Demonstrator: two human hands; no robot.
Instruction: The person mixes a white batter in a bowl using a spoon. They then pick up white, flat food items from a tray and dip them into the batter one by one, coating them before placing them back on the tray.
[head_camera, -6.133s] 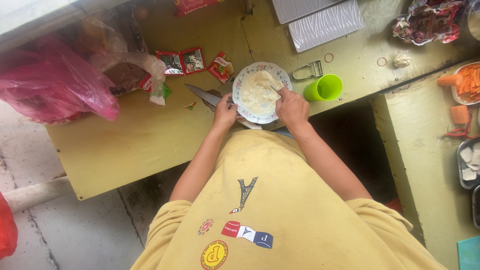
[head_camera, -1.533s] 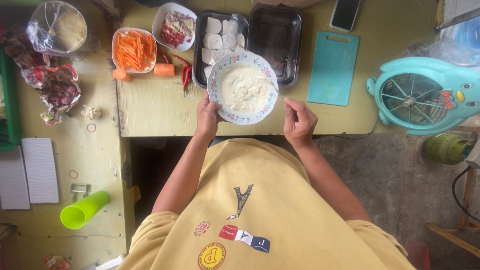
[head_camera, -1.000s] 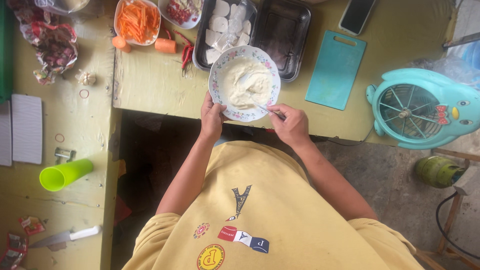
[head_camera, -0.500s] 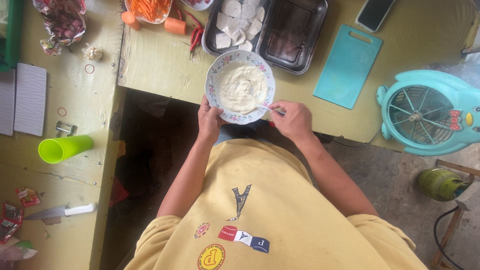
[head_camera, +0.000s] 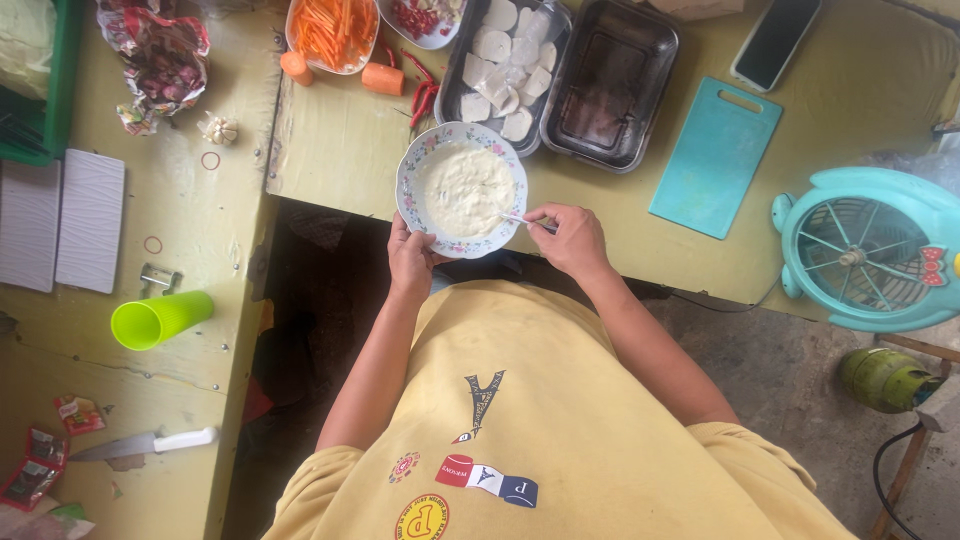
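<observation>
— Slightly higher in frame now sits the round floral-rimmed bowl of white batter (head_camera: 461, 190), upper centre?
— Yes; left hand (head_camera: 411, 262) grasps its rim, right hand (head_camera: 571, 238) pinches a thin metal spoon (head_camera: 522, 221).

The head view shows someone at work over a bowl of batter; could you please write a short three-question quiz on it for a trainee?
1. True or false: the left hand steadies the floral-rimmed bowl at its near edge.
2. What does the right hand hold? A) a knife B) a small spoon C) a phone
3. Fill in: the teal cutting board lies to the right of the empty dark ____.

Key
1. True.
2. B: the small spoon dips into the white batter.
3. Tray: the empty dark tray, beside the tray of white slices.
</observation>
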